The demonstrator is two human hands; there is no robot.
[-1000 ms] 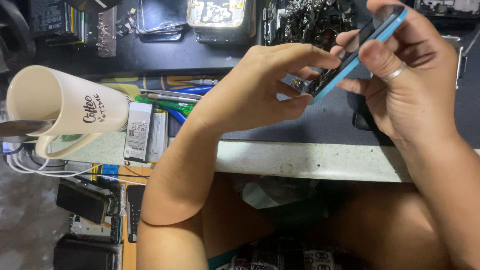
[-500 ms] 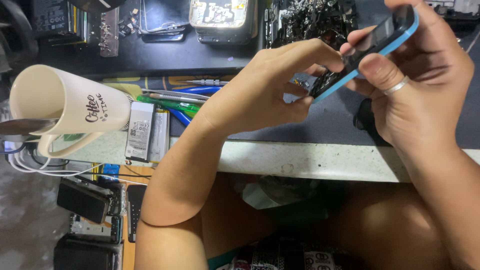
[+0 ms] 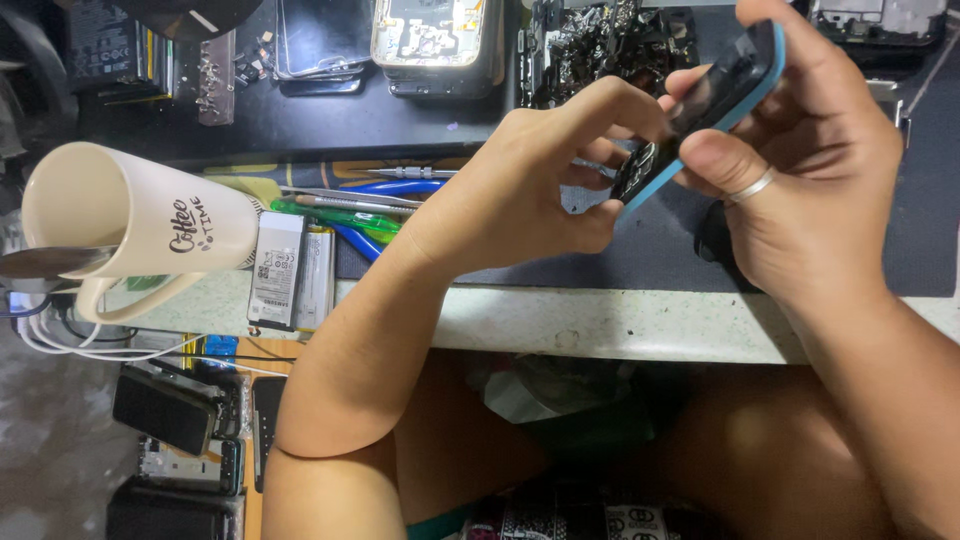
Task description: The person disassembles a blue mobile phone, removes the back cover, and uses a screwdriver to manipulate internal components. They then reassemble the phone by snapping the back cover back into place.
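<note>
A small phone with a blue frame (image 3: 722, 100) is held tilted above the dark work mat (image 3: 640, 245). My right hand (image 3: 800, 160), with a ring on one finger, grips the phone from the right, thumb on its blue edge. My left hand (image 3: 530, 190) pinches the phone's lower end, fingers curled over its open dark inside. Both forearms reach up from the bottom of the view over the table's pale front edge (image 3: 600, 325).
A cream mug (image 3: 140, 225) with a spoon lies at the left. Flat phone batteries (image 3: 290, 270), screwdrivers and tweezers (image 3: 370, 195) lie beside it. Opened phones (image 3: 435, 35) and a heap of small metal parts (image 3: 590, 45) sit at the back. More phones (image 3: 165, 410) lie below the table.
Both hands with the phone have shifted slightly right and upward. My left fingers have moved further over the phone's lower end.
</note>
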